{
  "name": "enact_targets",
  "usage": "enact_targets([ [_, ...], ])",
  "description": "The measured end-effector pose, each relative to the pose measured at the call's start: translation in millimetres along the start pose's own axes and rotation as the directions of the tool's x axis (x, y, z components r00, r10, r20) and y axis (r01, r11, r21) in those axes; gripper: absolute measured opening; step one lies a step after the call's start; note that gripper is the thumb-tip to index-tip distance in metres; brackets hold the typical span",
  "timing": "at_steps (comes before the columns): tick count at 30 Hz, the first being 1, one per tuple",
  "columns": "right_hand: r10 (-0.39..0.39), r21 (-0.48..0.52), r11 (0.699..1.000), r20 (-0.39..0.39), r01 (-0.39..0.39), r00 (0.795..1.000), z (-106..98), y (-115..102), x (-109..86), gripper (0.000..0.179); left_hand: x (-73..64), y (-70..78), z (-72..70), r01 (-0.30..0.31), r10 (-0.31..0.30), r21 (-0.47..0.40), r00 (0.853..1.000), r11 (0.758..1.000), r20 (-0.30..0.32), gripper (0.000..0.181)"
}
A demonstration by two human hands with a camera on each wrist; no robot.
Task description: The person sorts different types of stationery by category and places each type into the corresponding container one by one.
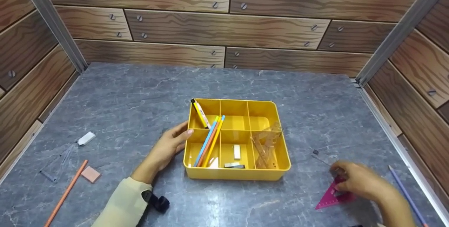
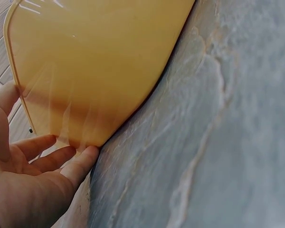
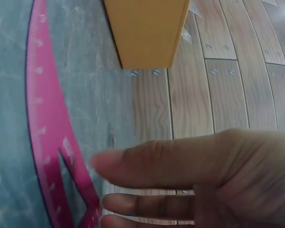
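Your left hand [image 1: 169, 147], fingers loosely spread, touches the yellow box's [image 1: 238, 174] left edge; right hand [image 1: 361, 178] narrowed at the pink triangle [image 1: 328, 199], can't tell if pinching; bare tabletop [image 1: 300, 193] between triangle and box.

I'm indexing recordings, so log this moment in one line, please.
left hand: touching yellow tray | right hand: at pink set square | inside tray: pencils, white block

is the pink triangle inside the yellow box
No, the head view shows the pink triangle outside the yellow box, partly covered by the right hand.
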State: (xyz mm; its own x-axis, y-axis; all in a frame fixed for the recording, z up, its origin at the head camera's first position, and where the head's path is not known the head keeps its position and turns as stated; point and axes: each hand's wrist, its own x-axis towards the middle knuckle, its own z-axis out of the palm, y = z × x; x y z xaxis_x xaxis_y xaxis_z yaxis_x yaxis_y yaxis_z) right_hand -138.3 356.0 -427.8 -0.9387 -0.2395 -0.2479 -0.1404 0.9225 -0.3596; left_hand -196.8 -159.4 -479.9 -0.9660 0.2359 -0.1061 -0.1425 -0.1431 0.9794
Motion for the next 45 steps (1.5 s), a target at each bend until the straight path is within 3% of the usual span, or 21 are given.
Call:
enact_targets([
  [5, -0.037, -0.023, 0.999, -0.029, 0.036, 0.999, 5.1, 4.4, -3.2, 0.047, 1.7, 0.3, 1.7, -0.001, 0.001, -0.010, 1.000, 1.000, 0.006, 0.069],
  [15, -0.119, -0.193, 0.977, -0.143, 0.090, 0.982, 10.6, 2.7, 3.2, 0.015, 1.8, -0.1, -0.8, 0.003, -0.003, -0.005, 1.000, 1.000, 0.015, 0.072],
  [18, -0.146, -0.205, 0.972, -0.130, 0.118, 0.981, 9.9, 2.4, 3.2, 0.017, 2.6, -0.2, -0.3, 0.005, -0.005, -0.003, 1.000, 1.000, 0.023, 0.073],
  [27, -0.186, -0.115, 0.977, -0.060, 0.178, 0.981, 4.4, 11.7, -3.1, 0.036, 3.0, 2.6, 0.5, -0.002, 0.002, -0.012, 1.000, 1.000, 0.015, 0.070],
  [35, -0.190, -0.227, 0.960, -0.093, 0.165, 0.977, 8.4, 2.1, 1.3, 0.027, 1.5, 0.8, 0.2, 0.003, -0.003, -0.016, 1.000, 1.000, -0.001, 0.070],
  [40, -0.247, -0.311, 0.928, -0.100, 0.206, 0.964, 11.0, -5.1, 2.7, 0.019, 0.3, -0.5, 0.6, 0.004, -0.004, -0.020, 1.000, 1.000, 0.002, 0.069],
  [45, -0.270, -0.368, 0.903, -0.081, 0.223, 0.959, 10.8, -8.8, 7.2, 0.023, 0.0, -1.3, -0.1, -0.004, 0.004, -0.014, 1.000, 1.000, 0.008, 0.069],
])
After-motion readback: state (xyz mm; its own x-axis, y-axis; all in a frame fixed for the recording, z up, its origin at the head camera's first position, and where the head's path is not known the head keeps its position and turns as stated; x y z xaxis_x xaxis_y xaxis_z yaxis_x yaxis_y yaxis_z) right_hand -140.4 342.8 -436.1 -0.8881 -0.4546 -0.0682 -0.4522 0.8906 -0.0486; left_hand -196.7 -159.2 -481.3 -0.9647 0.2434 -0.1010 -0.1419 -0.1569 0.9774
